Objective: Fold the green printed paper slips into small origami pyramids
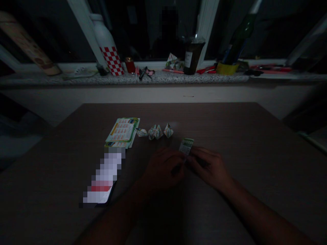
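A small folded piece of printed paper (186, 146), green along its top edge, is pinched between my two hands above the table. My left hand (163, 167) grips its lower left side with closed fingers. From the other side my right hand (208, 166) holds it, thumb and fingers together near the lower edge. Dim light hides the exact fold under the fingertips. Beyond my left hand lies a short row of folded paper shapes (155, 132), made from similar print. To their left is a stack of printed leaflets (121, 130).
A lit phone (104, 180) with a blurred screen lies left of my arms on the brown table (219, 119). Along the granite windowsill (158, 77) stand a checkered bottle (109, 51), a dark drink cup (192, 56), a small red jar (130, 65) and a green bottle (236, 41).
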### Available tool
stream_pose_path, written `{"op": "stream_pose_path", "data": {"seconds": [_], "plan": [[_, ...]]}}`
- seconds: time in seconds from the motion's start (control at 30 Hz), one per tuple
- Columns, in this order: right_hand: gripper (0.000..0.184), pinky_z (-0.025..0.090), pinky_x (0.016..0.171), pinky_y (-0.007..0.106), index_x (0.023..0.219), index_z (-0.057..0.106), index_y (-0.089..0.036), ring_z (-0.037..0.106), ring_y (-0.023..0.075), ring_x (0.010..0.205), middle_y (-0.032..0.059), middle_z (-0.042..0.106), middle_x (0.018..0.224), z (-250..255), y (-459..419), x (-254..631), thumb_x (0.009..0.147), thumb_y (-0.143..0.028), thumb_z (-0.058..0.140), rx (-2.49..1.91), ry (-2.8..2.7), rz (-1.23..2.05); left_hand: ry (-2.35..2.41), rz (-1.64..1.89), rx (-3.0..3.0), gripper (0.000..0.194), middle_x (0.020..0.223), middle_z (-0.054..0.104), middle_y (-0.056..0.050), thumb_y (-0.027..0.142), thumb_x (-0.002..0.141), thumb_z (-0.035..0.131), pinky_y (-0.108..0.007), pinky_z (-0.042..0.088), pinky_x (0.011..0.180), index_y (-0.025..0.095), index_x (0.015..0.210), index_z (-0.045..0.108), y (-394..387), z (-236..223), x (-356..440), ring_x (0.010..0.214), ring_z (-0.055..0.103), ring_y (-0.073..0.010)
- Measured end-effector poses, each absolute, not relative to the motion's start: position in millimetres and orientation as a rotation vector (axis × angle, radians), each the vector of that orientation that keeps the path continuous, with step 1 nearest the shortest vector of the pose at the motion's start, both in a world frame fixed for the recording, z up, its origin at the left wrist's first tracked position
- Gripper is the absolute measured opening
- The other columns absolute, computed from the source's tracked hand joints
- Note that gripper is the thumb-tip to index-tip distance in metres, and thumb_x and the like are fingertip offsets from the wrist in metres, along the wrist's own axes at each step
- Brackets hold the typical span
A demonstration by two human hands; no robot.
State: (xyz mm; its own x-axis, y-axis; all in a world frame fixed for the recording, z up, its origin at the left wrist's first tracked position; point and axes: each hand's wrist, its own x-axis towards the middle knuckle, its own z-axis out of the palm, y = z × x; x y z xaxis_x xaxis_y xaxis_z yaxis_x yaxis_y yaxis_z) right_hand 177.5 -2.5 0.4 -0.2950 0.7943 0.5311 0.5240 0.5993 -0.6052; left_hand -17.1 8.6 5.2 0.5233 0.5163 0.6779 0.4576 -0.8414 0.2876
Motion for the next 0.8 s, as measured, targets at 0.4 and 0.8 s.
{"op": "stream_pose_path", "data": {"seconds": [0.4,0.8], "plan": [[0.011,0.052,0.063,0.03,0.087,0.065,-0.019,0.063,0.0173,0.067,0.0053,0.068,0.075,-3,1,180,0.085,-0.014,0.055,-0.982,-2.008,0.237,0.929,1.26,2.676,0.018,0.096,0.067,-0.007,0.021,0.081,0.061,-0.037,0.05,0.082,0.018,0.099,0.06,3,7,-12,0.089,0.061,-0.019],[0.019,0.049,0.07,0.036,0.097,0.063,-0.019,0.062,0.0201,0.075,0.0064,0.069,0.083,4,-3,182,0.079,-0.011,0.062,-0.921,-2.072,0.002,1.077,1.329,2.658,0.005,0.085,0.066,-0.004,0.015,0.082,0.058,-0.036,0.046,0.079,0.018,0.085,0.058,9,12,-20,0.082,0.06,-0.0179]]}}
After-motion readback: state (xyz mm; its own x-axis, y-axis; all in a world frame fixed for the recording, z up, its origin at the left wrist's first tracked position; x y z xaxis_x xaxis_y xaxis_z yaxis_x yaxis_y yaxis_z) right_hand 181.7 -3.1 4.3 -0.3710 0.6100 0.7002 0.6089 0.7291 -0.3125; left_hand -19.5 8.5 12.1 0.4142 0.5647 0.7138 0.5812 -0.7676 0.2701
